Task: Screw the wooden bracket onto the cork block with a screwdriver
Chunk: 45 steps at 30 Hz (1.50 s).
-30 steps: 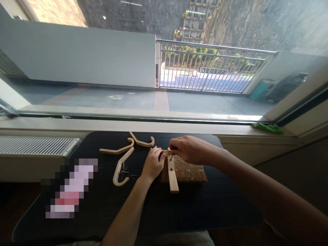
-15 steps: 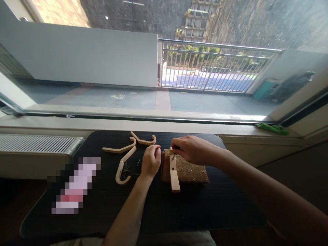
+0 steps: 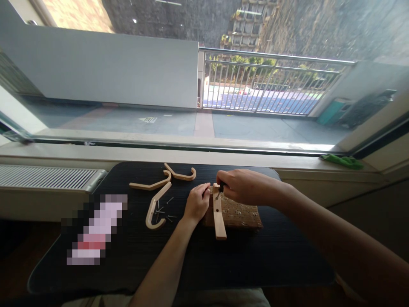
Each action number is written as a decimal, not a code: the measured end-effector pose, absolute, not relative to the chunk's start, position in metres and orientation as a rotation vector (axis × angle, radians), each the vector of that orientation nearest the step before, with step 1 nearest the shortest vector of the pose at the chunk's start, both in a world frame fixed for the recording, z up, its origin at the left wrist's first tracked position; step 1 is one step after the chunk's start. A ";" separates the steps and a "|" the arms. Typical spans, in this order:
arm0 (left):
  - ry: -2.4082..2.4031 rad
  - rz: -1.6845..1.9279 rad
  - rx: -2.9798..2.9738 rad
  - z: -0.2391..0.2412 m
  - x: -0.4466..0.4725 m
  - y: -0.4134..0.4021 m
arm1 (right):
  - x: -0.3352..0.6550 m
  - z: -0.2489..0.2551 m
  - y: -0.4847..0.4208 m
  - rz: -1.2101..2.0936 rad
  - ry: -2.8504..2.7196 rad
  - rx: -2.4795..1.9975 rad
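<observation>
Right hand [image 3: 244,187], frame middle, pinched tight on small dark tool [image 3: 221,186] atop wood strip [image 3: 219,219]. Left hand [image 3: 196,204] curled against brown block [image 3: 240,213], grip unclear. Screws [image 3: 162,211] lie left.

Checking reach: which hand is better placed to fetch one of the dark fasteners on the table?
Likely left: the left hand lies beside the fasteners; the right hand pinches a dark tool atop the wooden strip.

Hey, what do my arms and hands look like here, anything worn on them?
The left forearm and right forearm are bare, no sleeves in view. The left hand and right hand have no gloves; no watch, ring or bracelet shows.
</observation>
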<state>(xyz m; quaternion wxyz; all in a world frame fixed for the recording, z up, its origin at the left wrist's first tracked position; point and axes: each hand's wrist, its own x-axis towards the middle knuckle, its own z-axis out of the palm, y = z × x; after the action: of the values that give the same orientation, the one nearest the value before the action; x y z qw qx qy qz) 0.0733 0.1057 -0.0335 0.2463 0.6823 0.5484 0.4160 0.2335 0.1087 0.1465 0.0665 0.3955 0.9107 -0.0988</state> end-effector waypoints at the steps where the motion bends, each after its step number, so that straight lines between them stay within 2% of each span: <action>1: 1.498 1.128 1.862 -0.034 0.073 0.106 | 0.234 0.146 0.109 -0.300 2.742 1.193; 19: 1.473 1.104 1.888 -0.036 0.071 0.107 | 0.228 0.149 0.112 -0.178 2.756 1.186; 34: 1.476 1.129 1.883 -0.037 0.070 0.107 | 0.231 0.152 0.114 -0.218 2.683 1.199; 45: 1.440 1.126 1.911 -0.032 0.070 0.106 | 0.226 0.158 0.106 -0.081 2.589 1.278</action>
<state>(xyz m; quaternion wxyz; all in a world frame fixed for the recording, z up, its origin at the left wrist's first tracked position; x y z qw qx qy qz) 0.0699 0.1063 -0.0325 0.2462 0.7003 0.5277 0.4128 0.2262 0.1060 0.1576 0.1259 0.4390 0.8892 -0.0278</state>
